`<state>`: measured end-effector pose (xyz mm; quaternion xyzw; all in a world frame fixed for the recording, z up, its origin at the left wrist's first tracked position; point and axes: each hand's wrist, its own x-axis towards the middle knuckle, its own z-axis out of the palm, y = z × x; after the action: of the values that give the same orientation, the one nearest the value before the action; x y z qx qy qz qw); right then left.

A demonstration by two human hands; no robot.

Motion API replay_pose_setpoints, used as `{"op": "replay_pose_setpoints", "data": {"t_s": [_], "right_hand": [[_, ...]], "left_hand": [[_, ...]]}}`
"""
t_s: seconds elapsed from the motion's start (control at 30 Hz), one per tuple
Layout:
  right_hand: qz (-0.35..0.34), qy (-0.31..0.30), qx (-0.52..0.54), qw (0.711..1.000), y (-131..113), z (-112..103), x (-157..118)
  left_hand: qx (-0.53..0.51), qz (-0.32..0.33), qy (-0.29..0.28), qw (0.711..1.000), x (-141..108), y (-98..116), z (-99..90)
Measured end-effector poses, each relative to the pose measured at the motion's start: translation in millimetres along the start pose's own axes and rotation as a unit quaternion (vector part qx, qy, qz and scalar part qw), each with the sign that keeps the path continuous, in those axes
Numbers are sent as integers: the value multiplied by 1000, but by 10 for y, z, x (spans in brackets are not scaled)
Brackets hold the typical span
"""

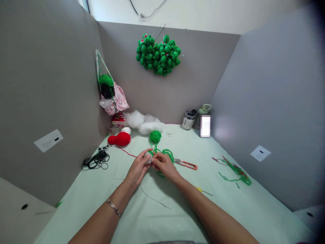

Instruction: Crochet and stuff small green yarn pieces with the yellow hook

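Observation:
My left hand is closed around a small white and green ball at the middle of the table. Against the ball's right side, the fingertips of my right hand are pinched together; what they grip is too small to make out. Loose loops of green yarn lie just behind and under my right hand. Beyond the hands sits a ball of green yarn. Orange-handled thread snips lie right of my right hand.
Red yarn and a tangle of black cord lie at left. White stuffing is heaped at the back. A yellow-handled tool rests near my right forearm, green and red scraps farther right. Green crocheted balls hang on the partition.

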<state>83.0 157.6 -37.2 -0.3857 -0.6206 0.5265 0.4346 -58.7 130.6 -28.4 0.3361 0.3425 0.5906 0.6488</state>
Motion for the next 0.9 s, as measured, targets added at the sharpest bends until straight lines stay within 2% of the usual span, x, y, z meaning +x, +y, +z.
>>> {"op": "replay_pose_setpoints", "data": {"t_s": [0.2,0.4,0.63,0.8,0.9], "right_hand": [[-10,1,-75,997,43,-28,-9],[-57,28,-154,986,11,115,-94],[-80,9,-204,976,-30,213,-121],[-104,-25,-241,965,-111,164,-97],[-125,-15,-282,951,-160,79,-110]], "left_hand": [[3,4,35,999,-30,-105,45],[-4,18,58,998,2,-126,23],[-12,30,58,998,36,-90,-5],[-17,37,60,997,63,-56,-6],[-24,36,62,997,69,-34,-10]]}}
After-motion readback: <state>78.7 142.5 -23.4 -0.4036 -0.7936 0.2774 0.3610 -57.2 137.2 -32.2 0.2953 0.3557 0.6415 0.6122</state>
